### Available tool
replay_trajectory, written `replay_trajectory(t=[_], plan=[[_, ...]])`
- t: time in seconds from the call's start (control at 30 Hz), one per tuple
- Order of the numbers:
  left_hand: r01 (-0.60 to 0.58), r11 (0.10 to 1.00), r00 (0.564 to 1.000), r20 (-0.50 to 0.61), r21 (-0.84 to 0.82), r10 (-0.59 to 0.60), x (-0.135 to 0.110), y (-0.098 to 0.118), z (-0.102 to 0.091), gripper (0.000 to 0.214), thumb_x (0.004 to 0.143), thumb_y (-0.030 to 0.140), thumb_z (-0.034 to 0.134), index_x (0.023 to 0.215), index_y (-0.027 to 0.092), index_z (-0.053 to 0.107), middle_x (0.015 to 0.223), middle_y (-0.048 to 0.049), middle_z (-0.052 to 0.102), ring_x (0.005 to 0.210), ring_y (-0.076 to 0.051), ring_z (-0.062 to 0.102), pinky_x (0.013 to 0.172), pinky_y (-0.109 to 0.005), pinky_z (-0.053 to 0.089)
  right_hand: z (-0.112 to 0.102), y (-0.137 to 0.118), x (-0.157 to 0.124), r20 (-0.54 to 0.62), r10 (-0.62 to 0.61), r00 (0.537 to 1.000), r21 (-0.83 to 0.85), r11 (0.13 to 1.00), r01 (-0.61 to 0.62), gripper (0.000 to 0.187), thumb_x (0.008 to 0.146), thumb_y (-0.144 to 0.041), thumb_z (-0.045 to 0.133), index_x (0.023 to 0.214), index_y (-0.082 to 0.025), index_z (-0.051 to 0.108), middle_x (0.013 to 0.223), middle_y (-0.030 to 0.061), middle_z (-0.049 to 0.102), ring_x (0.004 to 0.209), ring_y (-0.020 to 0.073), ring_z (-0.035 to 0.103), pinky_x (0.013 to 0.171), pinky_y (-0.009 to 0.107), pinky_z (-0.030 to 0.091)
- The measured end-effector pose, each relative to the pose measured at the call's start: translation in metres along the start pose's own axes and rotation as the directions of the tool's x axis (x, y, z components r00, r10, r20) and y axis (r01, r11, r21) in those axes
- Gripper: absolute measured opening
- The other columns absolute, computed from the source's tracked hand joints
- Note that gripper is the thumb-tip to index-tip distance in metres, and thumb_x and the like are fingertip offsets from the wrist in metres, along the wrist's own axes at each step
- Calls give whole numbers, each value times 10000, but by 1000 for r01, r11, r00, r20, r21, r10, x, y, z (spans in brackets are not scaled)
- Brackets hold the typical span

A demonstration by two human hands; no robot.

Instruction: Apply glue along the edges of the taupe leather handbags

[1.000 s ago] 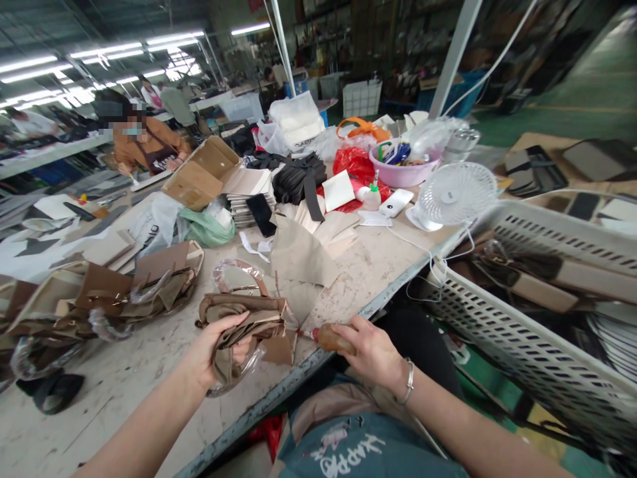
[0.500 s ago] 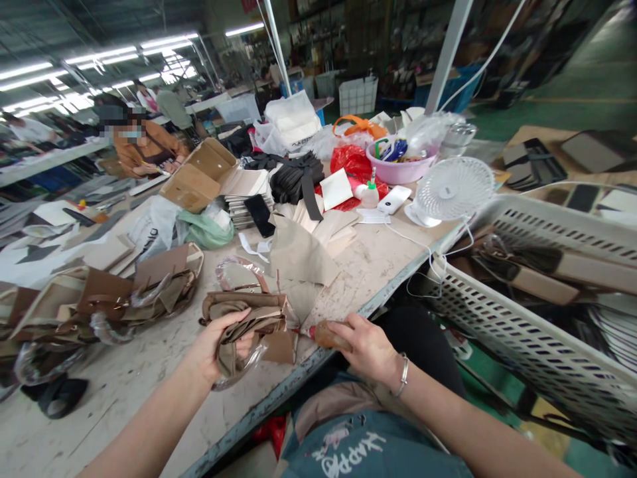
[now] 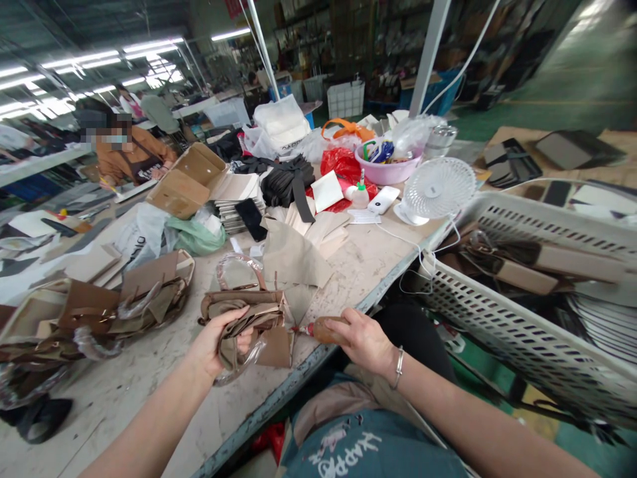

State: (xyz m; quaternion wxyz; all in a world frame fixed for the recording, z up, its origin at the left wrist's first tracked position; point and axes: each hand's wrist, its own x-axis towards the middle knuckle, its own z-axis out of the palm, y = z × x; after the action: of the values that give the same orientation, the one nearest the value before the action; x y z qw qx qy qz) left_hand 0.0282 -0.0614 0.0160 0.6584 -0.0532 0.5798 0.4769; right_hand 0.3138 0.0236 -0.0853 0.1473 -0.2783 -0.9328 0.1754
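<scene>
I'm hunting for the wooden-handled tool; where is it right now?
In the head view, the wooden-handled tool sits in the right hand at the near edge of the table, just right of the brown bag that the left hand grips.

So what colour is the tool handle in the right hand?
Brown tool handle, seen best in the head view.

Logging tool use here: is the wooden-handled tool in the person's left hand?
No, the right hand grips the wooden-handled tool, while the left hand holds the folded brown bag.
</scene>
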Motion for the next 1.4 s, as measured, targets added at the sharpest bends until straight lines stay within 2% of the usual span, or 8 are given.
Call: replay_trajectory(t=[0.13,0.33,0.63,0.8,1.07,1.2,1.4], plan=[[-18,1000,1000,-3,3,18,2,2,1,240,932,209,453,749,100,563,479,33,418,351,-58,394,328,-140,321,-1,2,-1,-15,-2,1000,-10,1000,2,434,857,-112,540,1260,-272,577,948,58,511,864,201,504,766,294,440],[-5,1000,1000,5,-14,5,4,2,-2,160,897,195,503,751,135,531,495,38,418,358,-74,401,327,-163,347,4,2,-6,9,-27,1000,47,999,26,505,782,-82,592,1245,-282,574,959,40,498,878,191,512,776,287,446],[8,1000,1000,-13,-11,-8,6,3,1,270,935,217,442,694,129,525,484,59,353,349,-69,378,317,-162,327,9,5,-3,-38,-8,999,30,1000,9,445,819,-141,614,1240,-280,582,953,41,499,843,182,504,745,276,441],[4,1000,1000,-11,6,-4,9,5,2,303,945,218,435,675,114,525,496,59,351,352,-54,368,321,-151,313,14,6,-3,-85,-15,996,-4,1000,15,514,803,-77,571,1277,-276,570,945,55,491,856,199,477,757,294,431],[-4,1000,1000,4,16,4,13,7,2,293,950,216,425,704,109,543,503,56,360,356,-55,370,322,-150,314,9,10,2,-165,-25,986,-10,1000,24,427,894,-141,513,1293,-285,569,994,85,495,891,220,456,796,328,426],[-21,999,1000,1,42,21,16,7,1,282,950,210,416,754,93,580,493,54,367,348,-58,368,320,-151,306,10,11,6,-152,-26,988,-1,1000,27,444,859,-120,546,1270,-286,583,985,83,496,892,227,454,793,335,424],[-33,997,999,8,64,32,20,7,0,310,947,203,421,710,82,580,483,36,389,356,-57,377,332,-154,307,18,5,-1,-115,6,993,48,999,-1,493,797,-92,610,1257,-269,584,941,62,493,863,213,470,762,311,435]])
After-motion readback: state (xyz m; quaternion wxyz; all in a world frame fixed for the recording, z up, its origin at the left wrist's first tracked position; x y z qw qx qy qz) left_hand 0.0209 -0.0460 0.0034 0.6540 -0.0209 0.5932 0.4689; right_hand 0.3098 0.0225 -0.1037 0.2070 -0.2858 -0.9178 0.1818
